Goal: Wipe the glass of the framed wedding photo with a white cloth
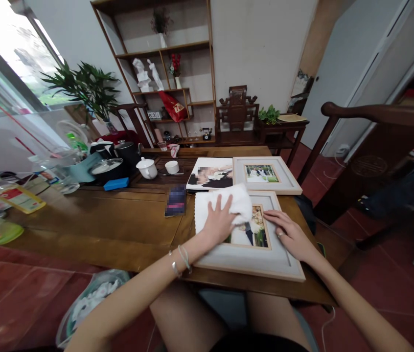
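Note:
My left hand point(220, 220) lies spread on a white cloth point(243, 198), pressing it against a framed photo. Underneath, the light-wood picture frame point(251, 268) lies flat near the table's front edge, with a wide pale border around a small photo point(258, 234). The cloth and hand hide the photo's left part. My right hand point(289, 234) rests on the frame's right side, its fingers stretched out toward the photo's edge. Behind lies a second picture frame point(286, 176) with a photo of people outdoors. Left of that is a white album or panel point(203, 168) with a large picture.
On the wooden table point(129, 230) are a dark booklet point(175, 200), a blue block point(116, 184), a lidded white cup point(147, 167), a small white bowl point(172, 167), and several bottles at left. A bin point(119, 278) stands below. A chair point(361, 166) is at right, with a person partly visible beyond.

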`<state>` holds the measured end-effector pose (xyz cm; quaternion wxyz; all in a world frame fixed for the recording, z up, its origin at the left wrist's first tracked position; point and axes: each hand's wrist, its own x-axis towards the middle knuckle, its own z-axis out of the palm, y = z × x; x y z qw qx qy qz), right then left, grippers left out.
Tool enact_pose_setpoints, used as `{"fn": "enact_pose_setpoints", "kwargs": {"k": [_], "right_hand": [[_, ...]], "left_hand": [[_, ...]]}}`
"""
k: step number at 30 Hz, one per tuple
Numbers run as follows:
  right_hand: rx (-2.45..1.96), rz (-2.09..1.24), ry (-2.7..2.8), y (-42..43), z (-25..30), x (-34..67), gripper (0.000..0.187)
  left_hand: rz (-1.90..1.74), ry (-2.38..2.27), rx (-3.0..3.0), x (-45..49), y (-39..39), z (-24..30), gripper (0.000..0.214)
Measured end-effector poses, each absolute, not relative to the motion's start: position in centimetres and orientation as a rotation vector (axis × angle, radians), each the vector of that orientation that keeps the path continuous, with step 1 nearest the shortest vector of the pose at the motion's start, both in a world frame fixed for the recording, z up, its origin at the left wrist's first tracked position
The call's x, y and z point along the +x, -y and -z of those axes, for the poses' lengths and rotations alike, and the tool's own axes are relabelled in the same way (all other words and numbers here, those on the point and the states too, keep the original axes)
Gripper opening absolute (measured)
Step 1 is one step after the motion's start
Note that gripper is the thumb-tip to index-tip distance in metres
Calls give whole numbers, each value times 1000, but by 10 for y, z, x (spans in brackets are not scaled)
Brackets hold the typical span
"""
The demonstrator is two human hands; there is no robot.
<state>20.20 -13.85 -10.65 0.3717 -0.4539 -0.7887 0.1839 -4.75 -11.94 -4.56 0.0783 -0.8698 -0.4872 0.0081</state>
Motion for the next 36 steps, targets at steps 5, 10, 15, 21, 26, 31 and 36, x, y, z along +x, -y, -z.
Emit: {"fn": "enact_pose_setpoints", "kwargs": {"k": [5, 10, 15, 21, 26, 31, 36], "right_hand": [[-1164, -474, 2001, 138, 106, 201, 50], [-1155, -476, 2024, 138, 108, 202, 51], [-1148, -472, 2009, 138, 107, 201, 49], [-1147, -461, 2002, 138, 106, 200, 53], [-1135, -461, 1998, 138, 107, 200, 54], [-1158, -464, 1984, 139, 107, 200, 55], [-1166, -465, 1979, 139, 106, 200, 52]], "left_hand": [[-6, 1496, -2589, -45, 87, 47, 42], [-189, 1422, -2760, -45, 138, 37, 39], [-296, 1241, -3085, -40, 204, 16, 42], [-182, 1474, -2842, -33, 166, 36, 42], [-38, 1524, -2639, -37, 107, 47, 41], [-218, 1385, -2837, -32, 122, 35, 40], [-358, 1166, -3199, -34, 182, 11, 41]]}}
